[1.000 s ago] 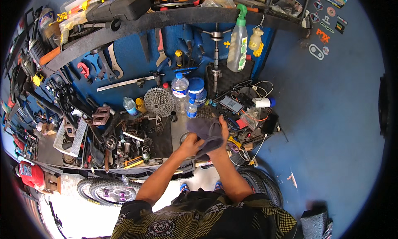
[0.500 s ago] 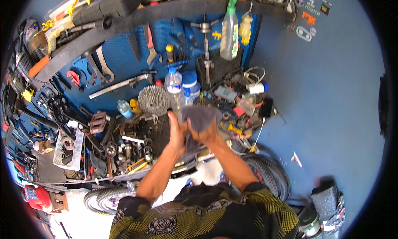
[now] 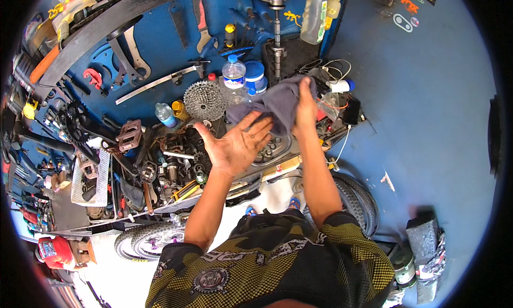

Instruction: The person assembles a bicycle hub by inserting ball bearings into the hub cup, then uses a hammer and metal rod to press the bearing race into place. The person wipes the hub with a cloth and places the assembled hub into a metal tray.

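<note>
My right hand [image 3: 306, 109] grips a grey-purple cloth [image 3: 278, 102], its thumb on top, above the cluttered workbench. The cloth droops leftward from that hand. My left hand [image 3: 235, 149] is open, palm up, fingers and thumb apart, with dark smudges on the skin. Its fingertips overlap the lower edge of the cloth; whether they touch it I cannot tell. Behind the hands stand a clear water bottle [image 3: 233, 73] with a blue cap, blue-lidded tubs [image 3: 255, 72] and a bicycle cassette [image 3: 204, 101]. Below the cloth, a dark tray [image 3: 275, 152] holds small round parts.
Loose bike parts and tools crowd the bench to the left, beside a white basket [image 3: 91, 198]. Wrenches hang on the blue pegboard [image 3: 165, 57]. A phone [image 3: 351, 111] on a white cable lies at the right. Bicycle tires [image 3: 360, 201] stand below; a person in red [image 3: 56, 253] is lower left.
My hands have moved apart. The left hand has opened and turned palm up, while the right has carried the cloth up and to the right. The view has shifted slightly.
</note>
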The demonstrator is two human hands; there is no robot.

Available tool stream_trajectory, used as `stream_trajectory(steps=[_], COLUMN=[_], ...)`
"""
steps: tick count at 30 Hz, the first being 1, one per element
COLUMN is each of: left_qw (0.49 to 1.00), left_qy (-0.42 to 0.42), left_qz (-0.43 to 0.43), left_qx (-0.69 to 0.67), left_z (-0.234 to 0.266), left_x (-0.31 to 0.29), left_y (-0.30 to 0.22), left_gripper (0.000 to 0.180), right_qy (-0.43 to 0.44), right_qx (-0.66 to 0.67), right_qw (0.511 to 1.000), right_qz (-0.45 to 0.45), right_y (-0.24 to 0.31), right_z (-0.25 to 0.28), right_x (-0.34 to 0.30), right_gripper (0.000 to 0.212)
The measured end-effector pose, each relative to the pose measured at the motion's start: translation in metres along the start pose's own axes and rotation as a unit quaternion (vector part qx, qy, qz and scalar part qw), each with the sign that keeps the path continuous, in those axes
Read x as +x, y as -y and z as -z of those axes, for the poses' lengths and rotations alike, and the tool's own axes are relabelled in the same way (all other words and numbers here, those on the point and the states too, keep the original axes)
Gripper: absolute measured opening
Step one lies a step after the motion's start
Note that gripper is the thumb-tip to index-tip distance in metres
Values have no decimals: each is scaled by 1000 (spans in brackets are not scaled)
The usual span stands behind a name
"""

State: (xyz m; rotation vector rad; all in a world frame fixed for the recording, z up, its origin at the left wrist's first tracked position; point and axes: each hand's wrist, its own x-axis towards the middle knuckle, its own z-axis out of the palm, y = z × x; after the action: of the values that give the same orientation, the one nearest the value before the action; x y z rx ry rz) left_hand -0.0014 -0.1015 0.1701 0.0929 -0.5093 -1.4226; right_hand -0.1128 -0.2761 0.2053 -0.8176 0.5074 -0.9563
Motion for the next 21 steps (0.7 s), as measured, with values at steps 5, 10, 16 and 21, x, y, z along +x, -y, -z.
stream_trajectory(steps=[5, 10, 16, 21], left_qw=[985, 951, 932, 979], left_qy=[-2, -213, -83, -134], left_qz=[28, 54, 37, 51], left_qx=[-168, 219, 350, 142], left_z=[14, -8, 18, 29], left_x=[-7, -16, -22, -21], left_y=[-9, 39, 83, 46], left_gripper=[143, 140, 143, 113], right_qy=[240, 125, -117, 71], right_qx=[-503, -481, -353, -325], right_qw=[725, 736, 926, 943], right_qz=[405, 461, 59, 29], right_y=[-32, -71, -47, -35], right_z=[10, 8, 8, 35], right_x=[-76, -67, -38, -75], right_gripper=[52, 36, 64, 74])
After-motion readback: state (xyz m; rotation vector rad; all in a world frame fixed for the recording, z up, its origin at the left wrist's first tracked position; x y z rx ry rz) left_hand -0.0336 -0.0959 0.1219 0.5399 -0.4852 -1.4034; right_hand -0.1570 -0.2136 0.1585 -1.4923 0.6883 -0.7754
